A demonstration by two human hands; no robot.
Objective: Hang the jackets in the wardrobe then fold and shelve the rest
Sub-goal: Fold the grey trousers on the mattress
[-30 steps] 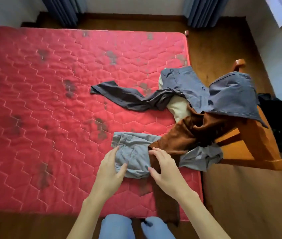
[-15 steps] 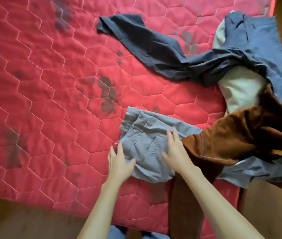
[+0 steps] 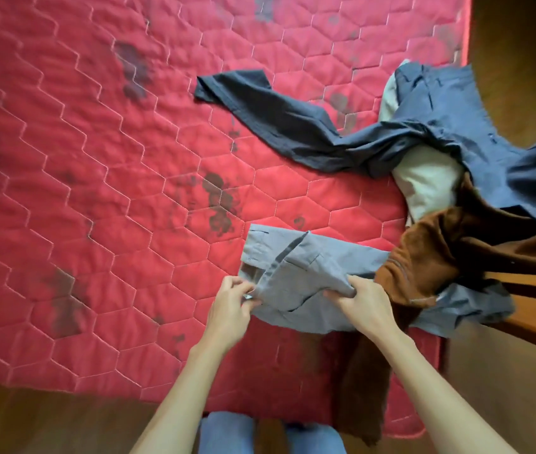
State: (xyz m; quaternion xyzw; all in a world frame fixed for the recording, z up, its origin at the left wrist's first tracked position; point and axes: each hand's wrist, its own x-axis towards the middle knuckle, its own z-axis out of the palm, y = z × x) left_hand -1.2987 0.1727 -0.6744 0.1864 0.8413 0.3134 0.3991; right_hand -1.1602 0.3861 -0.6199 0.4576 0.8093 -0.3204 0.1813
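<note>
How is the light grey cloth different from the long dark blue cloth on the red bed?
The light grey cloth is pale and folded; the dark blue cloth is darker and stretched out long. The left hand and right hand grip the grey cloth; no hand holds the blue cloth. Both lie on the red quilted mattress.

I count one red mattress [image 3: 96, 191]; two hands, left hand [image 3: 230, 309] and right hand [image 3: 363, 306]; five garments: grey trousers [image 3: 309, 267] near, navy piece [image 3: 279, 126] far, blue piece [image 3: 440, 106], cream piece [image 3: 427, 181] and brown piece [image 3: 424, 257] right.
</note>
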